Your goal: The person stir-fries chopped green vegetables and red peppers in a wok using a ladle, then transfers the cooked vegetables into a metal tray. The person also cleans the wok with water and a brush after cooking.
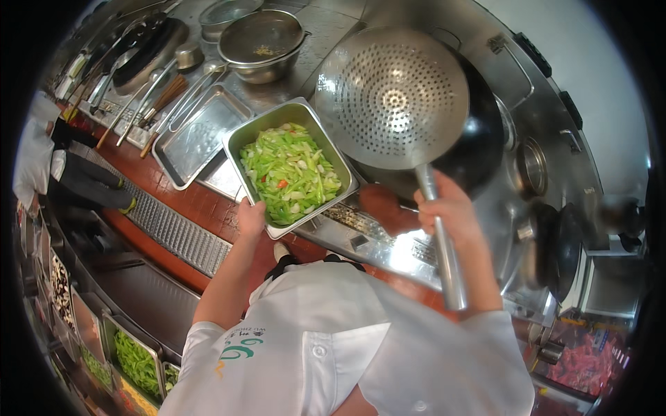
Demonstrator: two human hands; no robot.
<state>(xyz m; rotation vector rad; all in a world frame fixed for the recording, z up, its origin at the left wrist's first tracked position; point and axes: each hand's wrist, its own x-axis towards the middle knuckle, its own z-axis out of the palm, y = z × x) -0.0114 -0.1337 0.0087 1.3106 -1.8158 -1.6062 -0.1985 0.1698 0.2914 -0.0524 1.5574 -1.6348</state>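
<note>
My left hand (252, 216) grips the near left rim of a deep steel food pan (318, 112). Sliced green vegetables (291, 171) with pale pieces and a few red bits fill much of it. In my right hand (451, 205) is the metal handle of a large perforated strainer ladle (393, 99). Its round bowl is held over a dark wok (481, 138) and hides most of it; I see no food in the bowl. A reddish-brown cloth (387, 208) lies on the stove edge, partly behind my right hand.
A shallow steel tray (195, 138) stands left of the pan. Behind it are a fine sieve over a bowl (263, 39) and several long-handled ladles and brushes (166, 99). Another person (86, 166) stands far left. Ingredient pans (138, 359) line the lower left; red meat (585, 364) is at lower right.
</note>
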